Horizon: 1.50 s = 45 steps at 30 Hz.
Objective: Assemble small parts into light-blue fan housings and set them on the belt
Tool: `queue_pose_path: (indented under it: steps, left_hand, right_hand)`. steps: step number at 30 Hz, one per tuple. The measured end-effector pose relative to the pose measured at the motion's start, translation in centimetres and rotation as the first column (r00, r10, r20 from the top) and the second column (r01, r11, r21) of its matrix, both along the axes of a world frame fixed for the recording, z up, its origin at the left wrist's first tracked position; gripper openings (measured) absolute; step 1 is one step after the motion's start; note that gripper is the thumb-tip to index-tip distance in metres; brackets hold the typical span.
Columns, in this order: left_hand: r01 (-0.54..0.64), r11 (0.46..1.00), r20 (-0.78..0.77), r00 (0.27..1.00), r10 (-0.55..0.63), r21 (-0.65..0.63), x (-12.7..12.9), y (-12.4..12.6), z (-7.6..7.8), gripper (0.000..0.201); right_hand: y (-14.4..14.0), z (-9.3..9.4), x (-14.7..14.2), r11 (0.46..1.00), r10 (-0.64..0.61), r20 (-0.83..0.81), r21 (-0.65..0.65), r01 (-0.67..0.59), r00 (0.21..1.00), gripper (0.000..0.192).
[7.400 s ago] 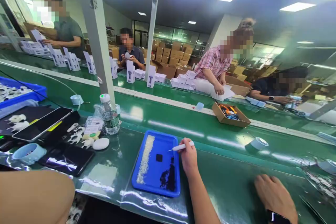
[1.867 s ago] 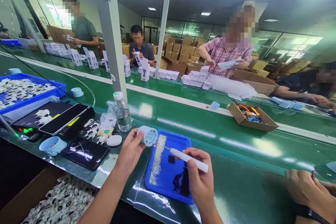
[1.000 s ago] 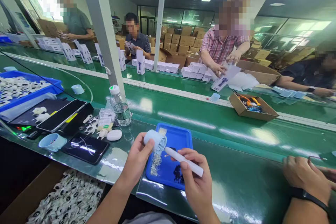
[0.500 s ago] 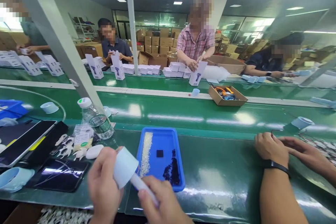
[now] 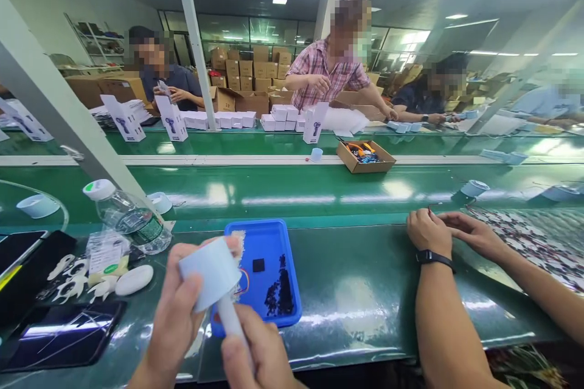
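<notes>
Now a small pale round part [image 5: 210,272] is being held up in the left hand [image 5: 176,316], fingers closed around its side, over the desk's near edge. A white pen tool [image 5: 230,322] is being pinched by the right hand [image 5: 260,355]. Light, hard plastic, probably; best gripped by its rim.

Only 2 parts of the person show, both at the near side of the blue tray [image 5: 269,240]. The left hand [image 5: 176,310] is bare, and the wrist and the bit of arm below it are bare too, right down to the edge of the picture. The right hand [image 5: 255,352], closer than the tray and a little right of the left hand, is bare as well. The thumbs have short, plain nails. The rest of the person is out of sight.
</notes>
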<state>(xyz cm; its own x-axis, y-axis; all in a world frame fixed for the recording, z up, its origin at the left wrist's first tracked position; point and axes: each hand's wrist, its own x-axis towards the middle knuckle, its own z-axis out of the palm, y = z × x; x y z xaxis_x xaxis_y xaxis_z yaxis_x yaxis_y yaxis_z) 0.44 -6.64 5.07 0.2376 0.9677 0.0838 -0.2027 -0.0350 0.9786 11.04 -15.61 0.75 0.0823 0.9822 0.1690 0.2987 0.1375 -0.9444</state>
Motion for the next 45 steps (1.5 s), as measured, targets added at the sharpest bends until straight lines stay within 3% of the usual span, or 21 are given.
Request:
queue_pose_path:
  steps: [2, 5, 7, 11, 12, 15, 19, 23, 27, 32, 35, 39, 45]
  left_hand:
    - [0.105, 0.994, -0.069, 0.992, -0.106, -0.025, 0.8, 2.2, 0.2, 0.034]
    - [0.063, 0.995, -0.352, 0.935, -0.031, 0.081, 1.7, 6.2, -0.3, 0.048]
    - [0.114, 0.974, -0.575, 0.818, 0.02, 0.196, 2.9, 9.4, -1.0, 0.054]
    - [0.361, 0.861, -0.846, 0.516, 0.136, 0.359, 7.3, 15.8, -2.9, 0.039]
    - [0.401, 0.847, -0.894, 0.414, 0.171, 0.348, 8.5, 17.0, -3.5, 0.039]
    - [0.43, 0.86, -0.94, 0.307, 0.147, 0.275, 11.1, 19.4, -5.0, 0.043]
    - [0.343, 0.893, -0.934, 0.302, 0.19, 0.293, 10.5, 20.5, -6.2, 0.039]
    - [0.086, 0.947, -0.927, 0.249, 0.282, 0.311, 5.9, 21.5, -6.9, 0.043]
    - [-0.188, 0.945, -0.942, 0.159, 0.297, 0.266, 1.0, 22.4, -8.0, 0.052]
    - [-0.312, 0.927, -0.953, 0.148, 0.266, 0.21, -1.1, 23.1, -9.1, 0.053]
    - [-0.329, 0.924, -0.952, 0.161, 0.26, 0.196, -1.0, 23.1, -8.8, 0.047]
    - [-0.227, 0.944, -0.932, 0.217, 0.291, 0.241, -0.5, 21.7, -7.6, 0.028]
    - [-0.05, 0.93, -0.881, 0.307, 0.36, 0.363, -1.0, 14.8, -5.5, 0.019]
  right_hand:
    - [0.6, -1.0, 1.3, 0.997, -0.048, 0.033, -0.054, 0.05, 0.998, 0.039]
    - [0.6, -3.1, 4.2, 0.982, -0.162, 0.0, -0.096, 0.162, 0.987, 0.043]
    - [0.1, -4.7, 6.4, 0.951, -0.297, -0.068, -0.109, 0.289, 0.953, 0.046]
    - [-0.9, -7.5, 9.4, 0.862, -0.506, -0.09, -0.091, 0.499, 0.858, 0.047]
    - [-1.0, -8.1, 9.7, 0.842, -0.539, -0.079, -0.078, 0.534, 0.838, 0.047]
    - [-1.3, -9.4, 9.7, 0.819, -0.573, -0.073, -0.051, 0.571, 0.816, 0.047]
    - [-1.6, -10.3, 9.0, 0.817, -0.575, -0.063, -0.101, 0.568, 0.816, 0.049]
    - [-0.9, -10.1, 9.0, 0.846, -0.524, -0.055, -0.147, 0.512, 0.85, 0.051]
    - [1.2, -8.0, 8.6, 0.903, -0.419, -0.072, -0.137, 0.407, 0.905, 0.052]
    - [4.6, -4.5, 6.6, 0.944, -0.328, -0.041, -0.043, 0.326, 0.944, 0.027]
    - [6.3, -3.8, 5.7, 0.956, -0.291, -0.04, 0.02, 0.292, 0.956, 0.023]
    - [7.8, -4.8, 5.1, 0.973, -0.208, -0.115, 0.074, 0.218, 0.971, 0.023]
    - [8.8, -6.8, 4.5, 0.99, -0.125, -0.162, 0.039, 0.133, 0.979, 0.029]
